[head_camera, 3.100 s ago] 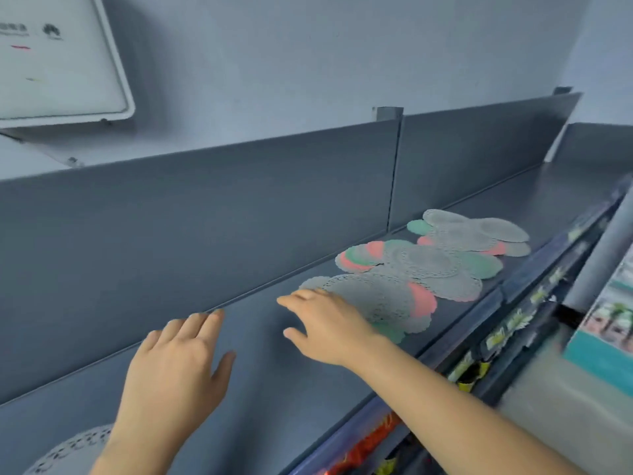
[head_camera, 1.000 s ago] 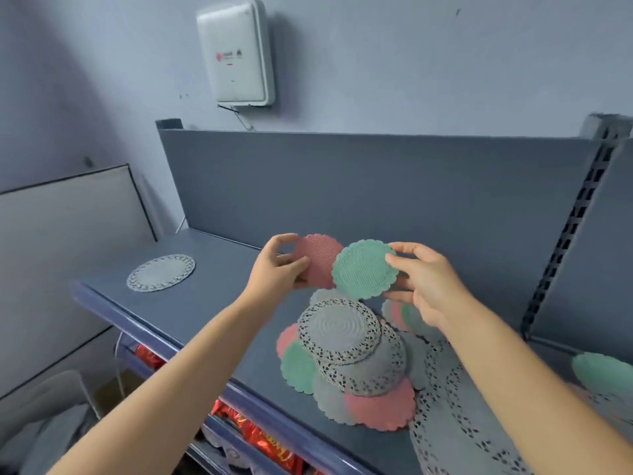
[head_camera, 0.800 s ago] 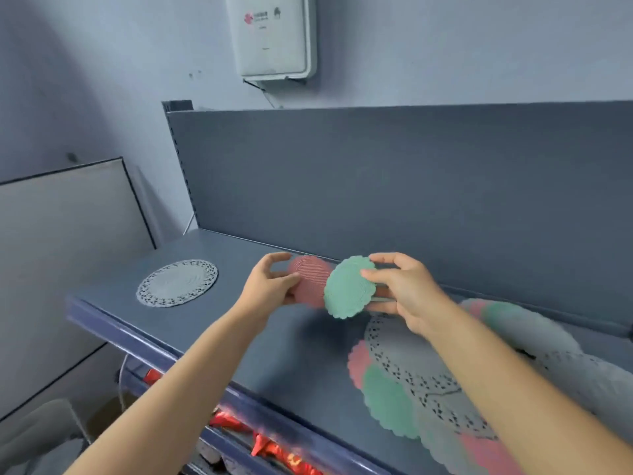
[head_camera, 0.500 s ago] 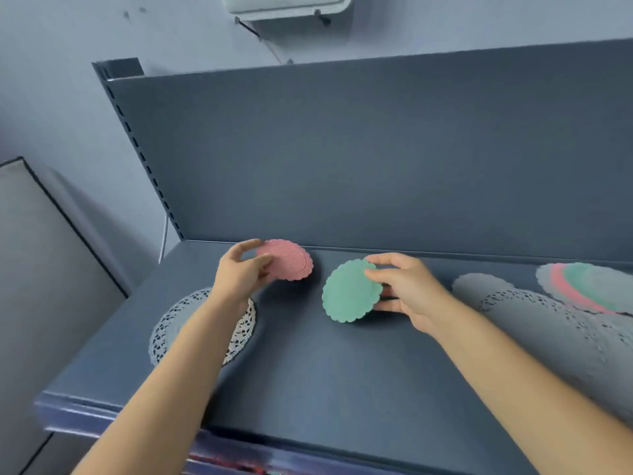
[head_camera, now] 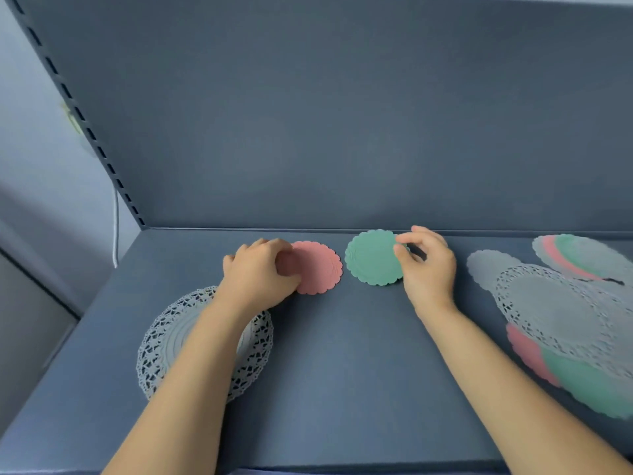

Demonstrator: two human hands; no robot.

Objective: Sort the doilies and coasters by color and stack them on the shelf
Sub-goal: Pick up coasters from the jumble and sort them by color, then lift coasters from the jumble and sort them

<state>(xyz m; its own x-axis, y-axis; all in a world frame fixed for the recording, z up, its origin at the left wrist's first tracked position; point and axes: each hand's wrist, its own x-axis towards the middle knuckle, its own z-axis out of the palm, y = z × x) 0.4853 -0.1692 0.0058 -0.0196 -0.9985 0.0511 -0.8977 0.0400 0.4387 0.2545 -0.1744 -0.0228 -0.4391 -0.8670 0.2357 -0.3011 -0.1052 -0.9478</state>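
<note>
Grey-blue shelf (head_camera: 342,389) with upright back panel (head_camera: 342,114). Your left hand (head_camera: 255,277) pinches the pink coaster (head_camera: 318,269) at 11 o'clock; your right hand (head_camera: 428,269) pinches the green coaster (head_camera: 371,260) at 12. Your left forearm hides part of the lace doily (head_camera: 161,344) at 8. The frame edge cuts off the mixed pile (head_camera: 561,313) at 3. Bare shelf lies between your forearms.

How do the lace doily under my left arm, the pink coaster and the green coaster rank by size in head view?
1. Lace doily: clearly largest, though nearest the camera.
2. Green coaster and pink coaster: look alike; left hand covers part of the pink.
</note>
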